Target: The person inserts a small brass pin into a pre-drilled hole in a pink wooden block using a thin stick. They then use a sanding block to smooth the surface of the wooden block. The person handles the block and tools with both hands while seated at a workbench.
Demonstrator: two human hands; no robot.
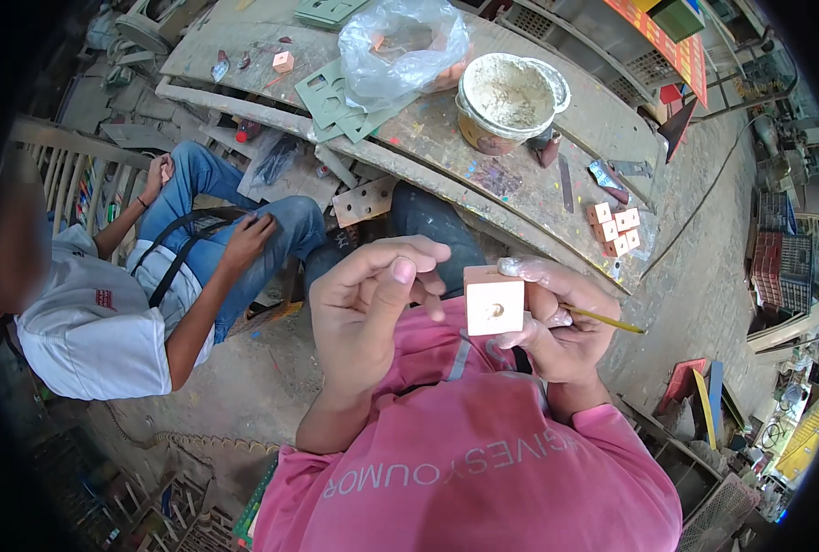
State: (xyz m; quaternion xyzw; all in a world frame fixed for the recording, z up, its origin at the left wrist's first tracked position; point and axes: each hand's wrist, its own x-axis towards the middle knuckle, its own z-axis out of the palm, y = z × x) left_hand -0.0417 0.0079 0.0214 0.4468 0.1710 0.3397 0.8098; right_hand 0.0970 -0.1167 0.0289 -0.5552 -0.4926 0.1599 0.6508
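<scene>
Materials & finish, workbench scene

Wooden block point(494, 306) looked matt w/ pale filler smeared on face; right hand point(557, 322) fingers were coated in chalky paste. Plastic bag point(405, 46) was glossy, crinkled. Bucket point(506, 101) held rough, dry putty; bench point(538, 184) was worn, paint-flecked wood.

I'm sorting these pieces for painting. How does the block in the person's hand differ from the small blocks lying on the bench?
The held block is alone, gripped in the right hand above the lap; the bench blocks lie in a loose cluster on the bench. The held block's facing side is pale, nearly white, with a smudge at its centre; the bench blocks look reddish-pink. The held block looks larger, though it is nearer the camera. Both are square-faced blocks with pinkish edges.
</scene>
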